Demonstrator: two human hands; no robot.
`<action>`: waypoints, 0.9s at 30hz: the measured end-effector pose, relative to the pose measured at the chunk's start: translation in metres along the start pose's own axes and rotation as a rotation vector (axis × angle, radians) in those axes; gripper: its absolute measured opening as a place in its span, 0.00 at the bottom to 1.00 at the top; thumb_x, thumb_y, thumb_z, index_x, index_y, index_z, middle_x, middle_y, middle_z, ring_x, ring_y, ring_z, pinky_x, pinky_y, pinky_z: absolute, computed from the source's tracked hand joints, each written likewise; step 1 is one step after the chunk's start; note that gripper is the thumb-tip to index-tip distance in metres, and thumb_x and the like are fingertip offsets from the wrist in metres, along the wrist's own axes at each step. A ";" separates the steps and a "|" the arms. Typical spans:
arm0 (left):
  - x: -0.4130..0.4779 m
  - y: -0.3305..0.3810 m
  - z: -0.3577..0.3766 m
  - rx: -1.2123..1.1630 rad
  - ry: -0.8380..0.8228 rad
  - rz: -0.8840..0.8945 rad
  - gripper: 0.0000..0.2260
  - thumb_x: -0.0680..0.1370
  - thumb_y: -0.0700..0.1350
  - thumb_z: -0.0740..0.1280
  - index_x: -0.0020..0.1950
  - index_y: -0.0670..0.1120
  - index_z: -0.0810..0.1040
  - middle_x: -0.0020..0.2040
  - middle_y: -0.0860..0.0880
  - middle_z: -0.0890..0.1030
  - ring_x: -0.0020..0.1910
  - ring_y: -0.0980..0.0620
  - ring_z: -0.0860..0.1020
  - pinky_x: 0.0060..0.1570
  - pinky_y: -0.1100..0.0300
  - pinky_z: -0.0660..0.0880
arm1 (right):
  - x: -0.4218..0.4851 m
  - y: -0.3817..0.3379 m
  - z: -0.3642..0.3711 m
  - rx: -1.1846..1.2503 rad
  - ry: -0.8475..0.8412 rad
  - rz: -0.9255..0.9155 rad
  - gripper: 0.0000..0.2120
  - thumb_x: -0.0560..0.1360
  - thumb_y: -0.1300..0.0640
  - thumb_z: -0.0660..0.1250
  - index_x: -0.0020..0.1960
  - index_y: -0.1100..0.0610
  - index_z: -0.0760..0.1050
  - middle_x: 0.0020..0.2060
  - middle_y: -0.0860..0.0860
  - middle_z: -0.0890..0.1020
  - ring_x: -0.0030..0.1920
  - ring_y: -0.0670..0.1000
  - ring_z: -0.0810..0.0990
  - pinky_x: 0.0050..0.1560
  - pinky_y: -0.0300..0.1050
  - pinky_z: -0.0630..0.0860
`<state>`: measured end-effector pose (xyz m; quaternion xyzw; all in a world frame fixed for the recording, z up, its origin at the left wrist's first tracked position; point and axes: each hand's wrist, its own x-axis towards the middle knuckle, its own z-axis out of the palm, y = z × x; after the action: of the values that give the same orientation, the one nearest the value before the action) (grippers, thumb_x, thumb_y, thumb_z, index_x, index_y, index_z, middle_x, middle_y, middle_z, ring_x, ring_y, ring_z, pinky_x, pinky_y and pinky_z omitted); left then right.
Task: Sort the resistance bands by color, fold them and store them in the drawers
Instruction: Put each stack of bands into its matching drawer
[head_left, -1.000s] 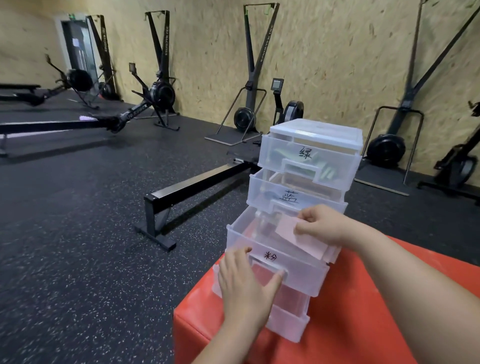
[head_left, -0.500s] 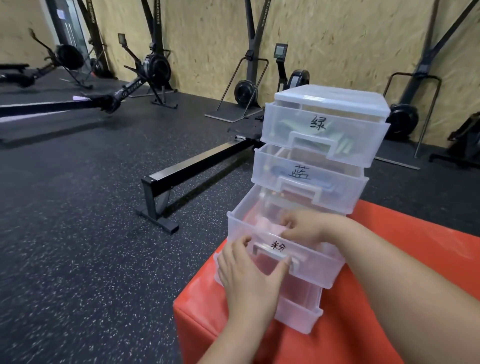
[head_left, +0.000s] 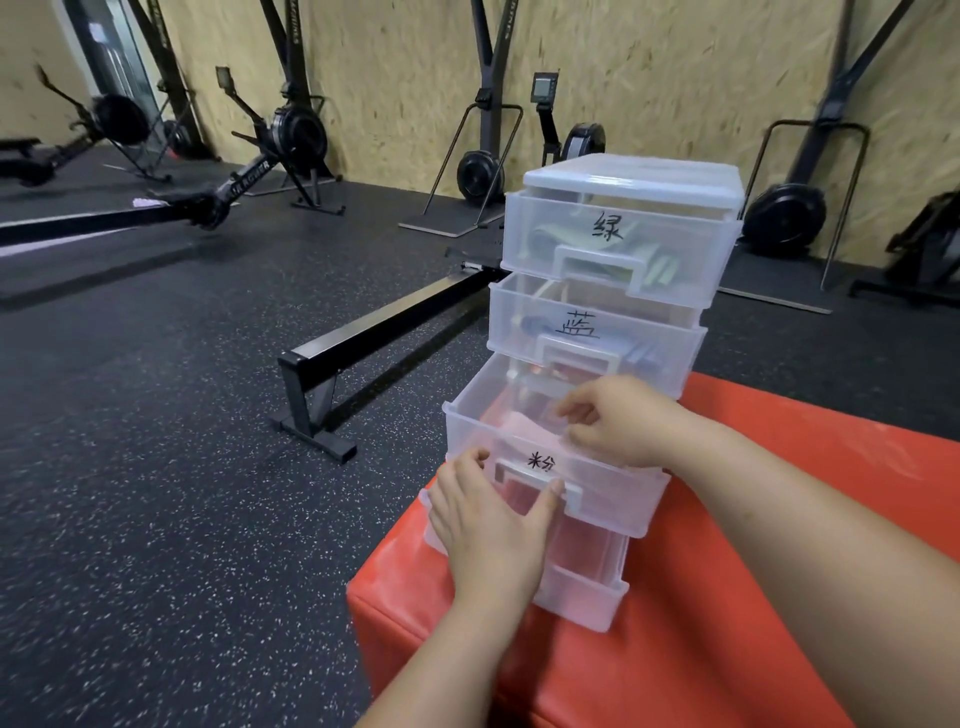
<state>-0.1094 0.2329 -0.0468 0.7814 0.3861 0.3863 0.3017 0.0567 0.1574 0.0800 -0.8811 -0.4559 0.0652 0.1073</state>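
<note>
Head view: far to the left of your hands, a black rowing-machine rail (head_left: 374, 332) lies on the dark speckled floor (head_left: 156, 467). Your left hand (head_left: 488, 525) lies against the front of the pulled-out pink drawer (head_left: 613, 499). It is spread fairly wide across the white handle (head_left: 524, 474): the bent fingertips (head_left: 470, 460) press at the handle's left end and the thumb presses at its lower right corner, so you hold the handle between them. Under that palm sits the bottom drawer (head_left: 582, 603).

Just above and to the right of the left hand, the pink band (head_left: 519, 427) lies inside the open drawer, against its front wall. Your right hand (head_left: 618, 421) reaches over that wall with its fingers curled narrow, pinching the band's near edge; the fingertips themselves are partly hidden behind the rim.

Directly above the right hand sits the blue drawer (head_left: 587, 332), with the green drawer (head_left: 613, 244) on top of it, both pushed in and both holding folded bands behind the clear plastic. Your right forearm crosses the red padded block (head_left: 753, 623) on which the drawer stack stands.
</note>
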 end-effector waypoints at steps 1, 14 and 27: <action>0.002 0.002 0.001 0.019 -0.005 -0.006 0.37 0.67 0.71 0.74 0.67 0.49 0.72 0.60 0.49 0.74 0.64 0.42 0.72 0.65 0.43 0.70 | -0.005 0.002 -0.002 0.031 0.033 -0.007 0.15 0.76 0.54 0.71 0.62 0.49 0.83 0.50 0.45 0.85 0.52 0.46 0.83 0.61 0.46 0.79; 0.036 0.030 -0.001 0.244 -0.276 0.035 0.36 0.72 0.69 0.73 0.67 0.46 0.69 0.68 0.43 0.74 0.67 0.38 0.71 0.66 0.43 0.71 | -0.102 0.037 -0.023 0.061 0.336 0.054 0.16 0.75 0.54 0.71 0.63 0.48 0.82 0.57 0.46 0.85 0.57 0.51 0.83 0.59 0.48 0.78; -0.083 0.082 -0.009 0.281 -0.378 0.328 0.30 0.75 0.68 0.70 0.70 0.52 0.72 0.63 0.49 0.77 0.65 0.43 0.72 0.64 0.47 0.71 | -0.215 0.073 0.011 0.065 0.085 0.163 0.17 0.76 0.45 0.73 0.64 0.45 0.80 0.58 0.44 0.85 0.56 0.46 0.83 0.61 0.45 0.77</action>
<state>-0.1199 0.1227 -0.0099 0.9259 0.2410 0.2200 0.1906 -0.0123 -0.0579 0.0552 -0.9134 -0.3751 0.0509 0.1495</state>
